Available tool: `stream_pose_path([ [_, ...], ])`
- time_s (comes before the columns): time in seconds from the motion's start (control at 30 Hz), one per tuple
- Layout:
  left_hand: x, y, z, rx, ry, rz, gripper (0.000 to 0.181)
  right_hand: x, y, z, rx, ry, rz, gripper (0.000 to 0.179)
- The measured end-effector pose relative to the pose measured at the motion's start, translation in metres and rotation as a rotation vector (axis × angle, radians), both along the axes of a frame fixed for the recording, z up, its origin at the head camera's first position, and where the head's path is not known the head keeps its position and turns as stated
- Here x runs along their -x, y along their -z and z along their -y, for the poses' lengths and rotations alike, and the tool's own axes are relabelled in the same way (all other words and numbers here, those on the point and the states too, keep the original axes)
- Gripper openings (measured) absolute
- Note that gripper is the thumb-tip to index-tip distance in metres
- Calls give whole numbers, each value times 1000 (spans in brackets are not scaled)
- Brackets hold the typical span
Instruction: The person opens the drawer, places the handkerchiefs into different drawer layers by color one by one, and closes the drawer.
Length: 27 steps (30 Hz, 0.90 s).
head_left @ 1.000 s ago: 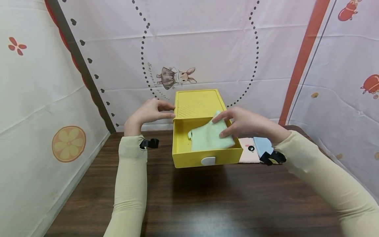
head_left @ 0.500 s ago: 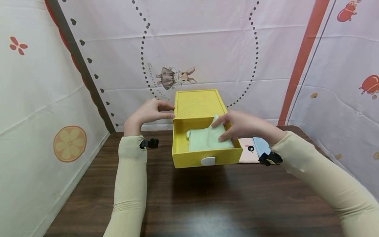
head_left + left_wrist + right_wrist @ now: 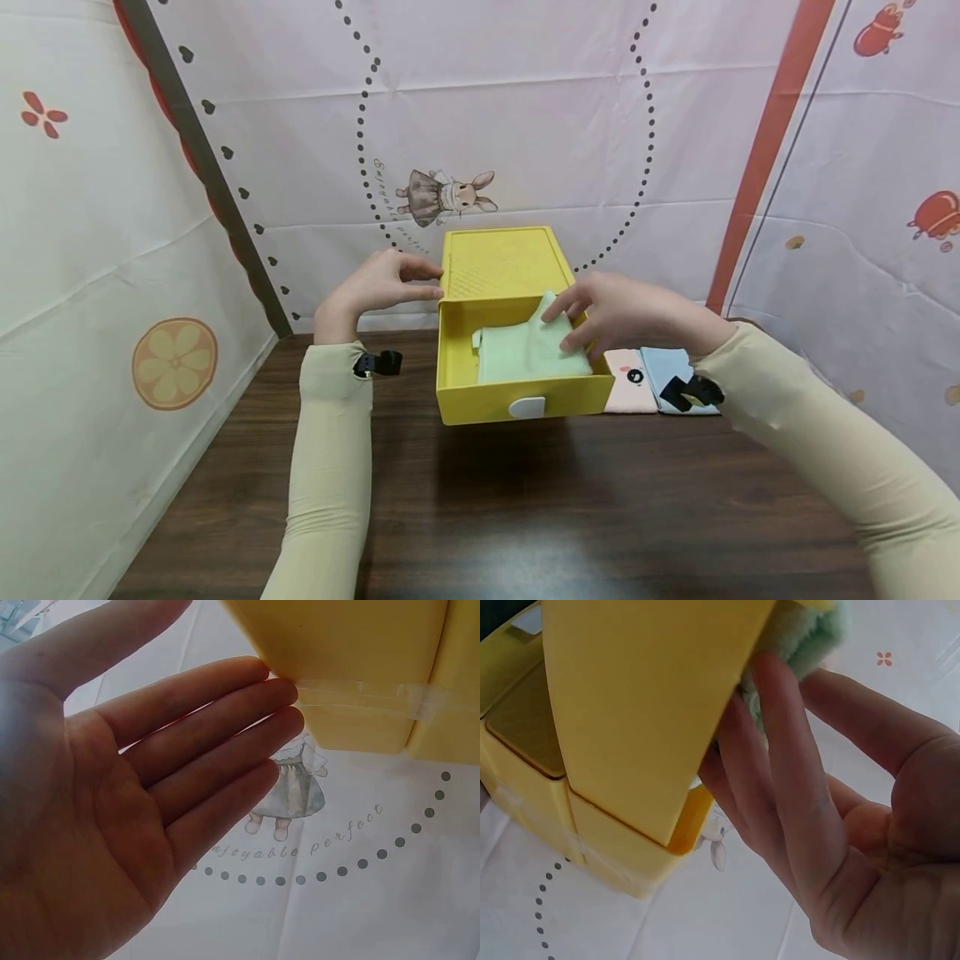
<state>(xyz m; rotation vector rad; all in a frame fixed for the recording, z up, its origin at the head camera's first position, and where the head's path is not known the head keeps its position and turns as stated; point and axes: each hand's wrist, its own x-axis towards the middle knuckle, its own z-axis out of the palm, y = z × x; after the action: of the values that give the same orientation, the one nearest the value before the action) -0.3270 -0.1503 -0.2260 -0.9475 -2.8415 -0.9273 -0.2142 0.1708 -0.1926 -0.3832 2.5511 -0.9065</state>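
A pale green folded towel [image 3: 517, 354] lies inside a pulled-out yellow drawer [image 3: 480, 404], one corner standing up against the back. My right hand [image 3: 630, 312] is over the drawer's right side, its relaxed fingers right at the raised part of the towel. In the right wrist view, fingers [image 3: 780, 742] reach past the drawer wall beside the towel's fuzzy edge [image 3: 810, 637]. My left hand [image 3: 382, 282] has straight fingers at the left side of the yellow drawer box [image 3: 502, 262], thumb apart from them in the left wrist view.
Right of the drawer, a pink towel [image 3: 630, 396] with a printed face and a light blue towel [image 3: 667, 367] lie on the dark wooden table [image 3: 525, 517]. Behind the box hangs a patterned curtain [image 3: 525, 125]. A white tab handle [image 3: 527, 407] marks the drawer front.
The green towel has settled lower and flatter in the drawer. My right hand dipped with it, then shifted slightly right and up while the towel stayed put. The left hand held still.
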Motion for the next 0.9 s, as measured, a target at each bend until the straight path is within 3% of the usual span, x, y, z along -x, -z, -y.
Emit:
stream_pose_path([
  [0.4,-3,-2,0,5,-1,3,49,5,3,6,-128,-46,-58,44],
  [0.67,-2,-1,0,6,-4,8,50,10,4,8,-85,-37,-22,47],
  [0.9,-2,-1,0,1,-4,5,49,14,3,14,-116,-16,-41,46],
])
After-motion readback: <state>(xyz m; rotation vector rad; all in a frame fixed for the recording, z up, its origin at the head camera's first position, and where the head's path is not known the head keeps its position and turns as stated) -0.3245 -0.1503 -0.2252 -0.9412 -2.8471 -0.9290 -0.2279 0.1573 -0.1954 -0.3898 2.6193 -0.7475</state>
